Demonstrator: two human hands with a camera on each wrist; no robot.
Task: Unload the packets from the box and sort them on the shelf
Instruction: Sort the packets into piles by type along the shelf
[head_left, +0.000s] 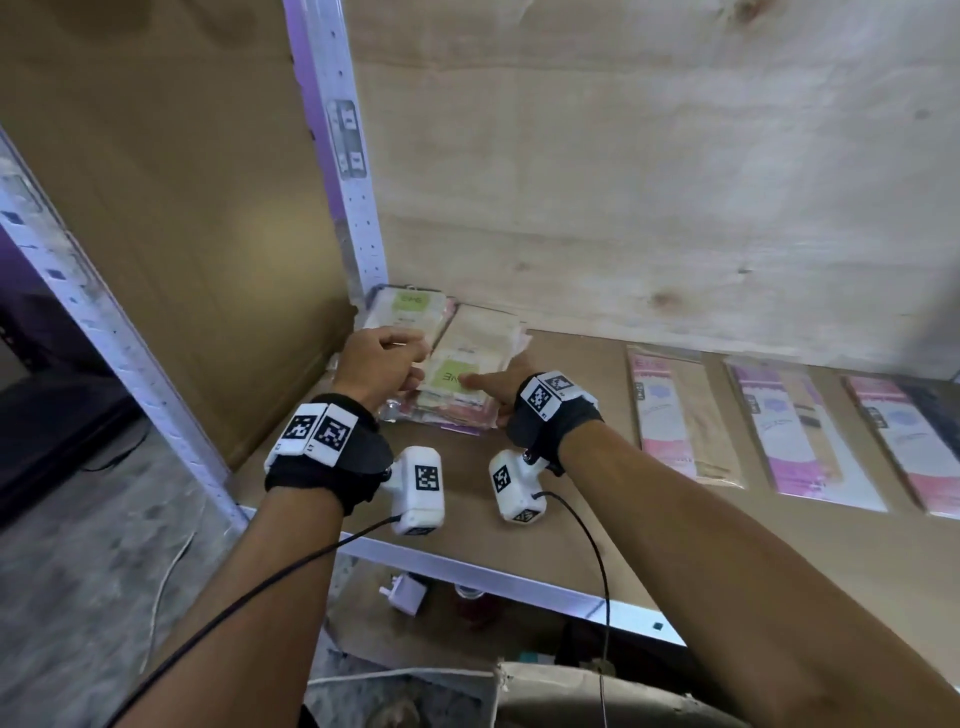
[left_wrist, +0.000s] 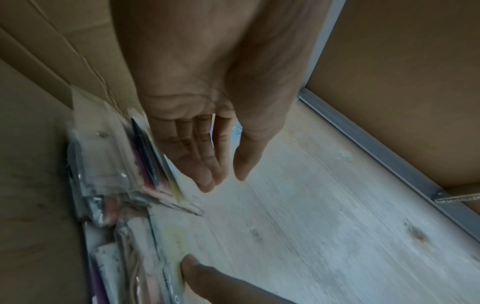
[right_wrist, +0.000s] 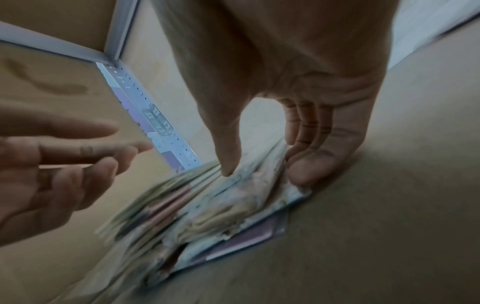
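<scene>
- Packets (head_left: 457, 382) sit in a loose stack at the shelf's (head_left: 582, 525) back left corner, with a second pile (head_left: 410, 312) just behind them against the plywood wall (head_left: 623, 182).
- Right hand (head_left: 493, 387) is on the stack: thumb pressing down on the top packet, fingers wrapped round its right edge, pinching the pile between them.
- Left hand (head_left: 376, 364) hovers over the stack's left side, fingers relaxed and gently spread, holding nothing.
- Trouble could come from the stack itself: slick plastic sleeves, edges fanned and uneven, so a one-sided squeeze may well shear the pile and send packets sliding.
- With only the thumb clamping the top, lower sleeves could stay behind or spill if he lifts.
- That near pile looks mixed, green labels above pink ones, so the sort could go wrong if it is shoved along as one.
- Three pink packets (head_left: 675, 415) lie flat in a row further right, well apart from the stack.
- Shelf board is plain brown, framed by a pale perforated upright (head_left: 353, 171), cardboard (head_left: 171, 208) on the left.
- Below, a white plug (head_left: 405, 595) lies on the lower level; the box cannot be made out.
</scene>
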